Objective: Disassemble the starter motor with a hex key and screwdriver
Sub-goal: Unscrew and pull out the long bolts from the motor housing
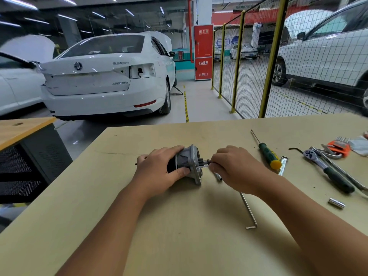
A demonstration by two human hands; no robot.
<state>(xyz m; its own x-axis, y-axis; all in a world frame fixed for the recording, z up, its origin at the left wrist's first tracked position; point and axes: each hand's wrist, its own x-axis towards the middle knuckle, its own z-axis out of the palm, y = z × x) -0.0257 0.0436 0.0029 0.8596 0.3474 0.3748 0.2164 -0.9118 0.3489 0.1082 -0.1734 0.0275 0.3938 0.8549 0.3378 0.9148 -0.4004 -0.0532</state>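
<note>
Pale tan wooden desk (179, 226) carries the work. Grey-and-black cylindrical starter motor (187, 163) lies on its side near desk centre, flanged aluminium end facing right. Left hand (159, 172) wraps the black body, fingers over the top, thumb on the near side. Right hand (235, 168) is curled at the flange end, pinching a thin metal shaft or bolt (206, 163) that sticks out of the flange; fingers hide its outer end.

Long silver L-shaped hex key (249, 212) lies on the desk just below the right wrist, partly hidden by it. Green-handled screwdriver with yellow cap (267, 153) lies to the right of the right hand. Farther right: ratchet wrench with dark green grip (328, 172), orange holder of hex keys (338, 148), small chrome socket (336, 203).

Beyond the desk: white sedan (105, 76), yellow-posted wire mesh fence (268, 66).
</note>
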